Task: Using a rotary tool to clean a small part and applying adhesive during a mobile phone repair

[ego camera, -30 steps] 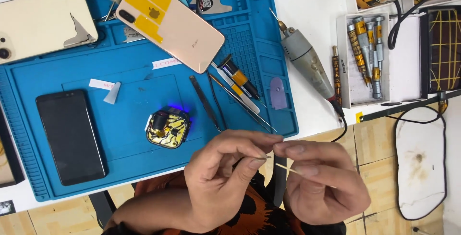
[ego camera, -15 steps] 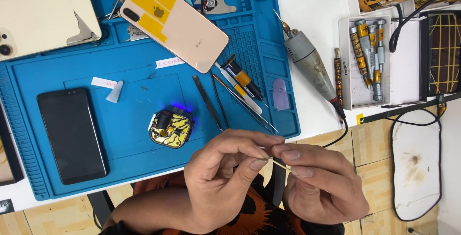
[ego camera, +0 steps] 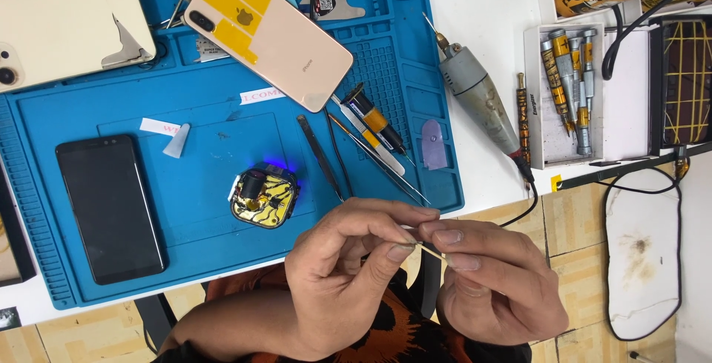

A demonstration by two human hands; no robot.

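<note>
Both hands together: left hand [ego camera: 348, 274] & right hand [ego camera: 497, 281] pinch a thin pale strip [ego camera: 429, 249] between fingertips. Strip not yet near the small yellow part [ego camera: 265, 195] on the blue mat [ego camera: 215, 111], phones lying untouched

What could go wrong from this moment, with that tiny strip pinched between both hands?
1. The thin pale strip is pinched only by the fingertips of the left hand and right hand, off the table edge; a slip would likely drop it into the lap or onto the floor.
2. The small lit circuit part lies loose on the blue mat near the hands; a forearm might knock it.
</note>
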